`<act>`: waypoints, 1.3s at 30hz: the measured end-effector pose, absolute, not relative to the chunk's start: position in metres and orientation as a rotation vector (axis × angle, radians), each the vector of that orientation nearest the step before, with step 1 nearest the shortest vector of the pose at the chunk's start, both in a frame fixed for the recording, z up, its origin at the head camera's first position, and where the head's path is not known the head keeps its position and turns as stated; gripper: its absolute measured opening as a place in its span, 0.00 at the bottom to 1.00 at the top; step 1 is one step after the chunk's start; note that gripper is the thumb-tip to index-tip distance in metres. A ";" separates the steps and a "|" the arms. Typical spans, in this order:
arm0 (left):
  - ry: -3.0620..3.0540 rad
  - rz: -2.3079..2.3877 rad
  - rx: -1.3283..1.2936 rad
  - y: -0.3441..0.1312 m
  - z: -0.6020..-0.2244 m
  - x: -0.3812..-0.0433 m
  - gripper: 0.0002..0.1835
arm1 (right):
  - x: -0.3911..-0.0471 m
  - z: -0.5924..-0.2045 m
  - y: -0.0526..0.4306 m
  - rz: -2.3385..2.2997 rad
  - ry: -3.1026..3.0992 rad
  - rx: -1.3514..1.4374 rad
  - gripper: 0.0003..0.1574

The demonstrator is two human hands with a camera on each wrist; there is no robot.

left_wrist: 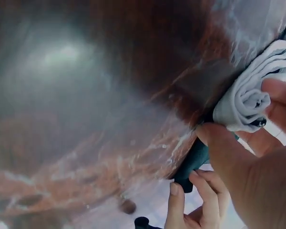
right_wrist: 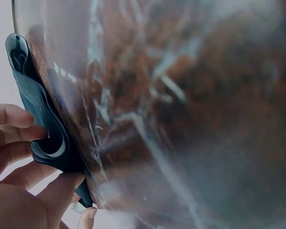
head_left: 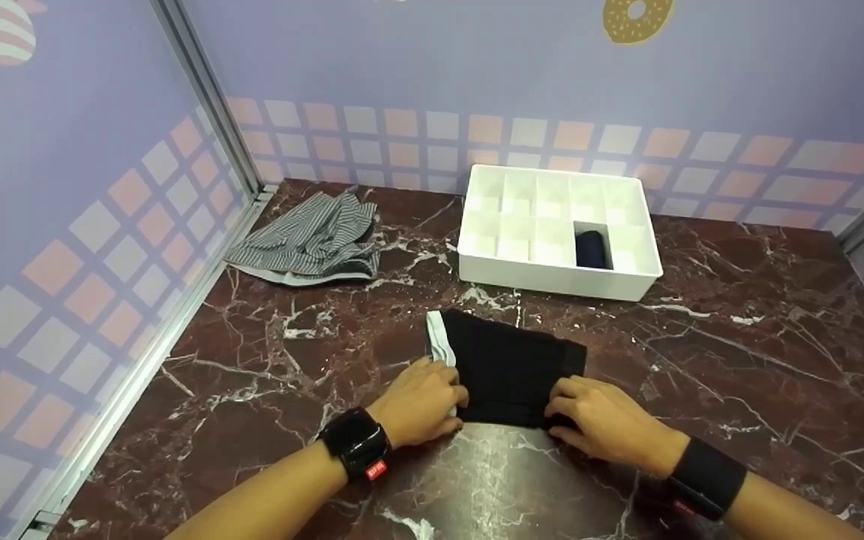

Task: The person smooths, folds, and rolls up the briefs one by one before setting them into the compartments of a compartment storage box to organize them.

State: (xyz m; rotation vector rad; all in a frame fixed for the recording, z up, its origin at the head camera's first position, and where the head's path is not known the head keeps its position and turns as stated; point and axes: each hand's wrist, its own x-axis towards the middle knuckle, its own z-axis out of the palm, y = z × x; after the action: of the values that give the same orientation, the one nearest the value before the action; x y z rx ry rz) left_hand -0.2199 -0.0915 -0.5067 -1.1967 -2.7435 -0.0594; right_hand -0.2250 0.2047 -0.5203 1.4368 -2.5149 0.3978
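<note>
cloth [head_left: 511, 367], black, lies on the table [head_left: 274, 465] in the head view, left hand [head_left: 423, 399] gripping it at 8 o'clock, right hand [head_left: 606, 421] at 4, white box [head_left: 544, 277] at 1. left wrist view: fingers [left_wrist: 279, 91] pinch its rolled pale band [left_wrist: 243, 98]; right wrist view: fingers [right_wrist: 12, 117] grip a dark fold [right_wrist: 33, 95].

Head view evenly lit, fairly sharp; pale glare on counter [head_left: 492, 480] toward near edge, black cloth [head_left: 511, 367] low in detail. Wrist views hazy, bluish: counter blurred, its outline bowed; whitish glare patch in left one.
</note>
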 end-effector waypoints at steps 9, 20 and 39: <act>-2.883 -0.158 -1.111 -0.090 -0.499 -0.227 0.22 | -0.226 -0.519 0.207 0.517 -2.604 1.406 0.12; -2.945 -0.212 -1.137 -0.097 -0.495 -0.227 0.14 | -0.226 -0.514 0.207 0.558 -2.664 1.389 0.13; -2.917 -0.355 -1.072 -0.097 -0.485 -0.239 0.16 | -0.235 -0.499 0.212 0.613 -2.662 1.368 0.14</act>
State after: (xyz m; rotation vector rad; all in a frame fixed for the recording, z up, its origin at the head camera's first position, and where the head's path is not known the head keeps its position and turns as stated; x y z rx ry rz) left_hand -0.2390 -0.0965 -0.4848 -1.0719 -2.9174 -0.3553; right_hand -0.2354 0.2117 -0.4987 1.3679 -2.6616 0.6135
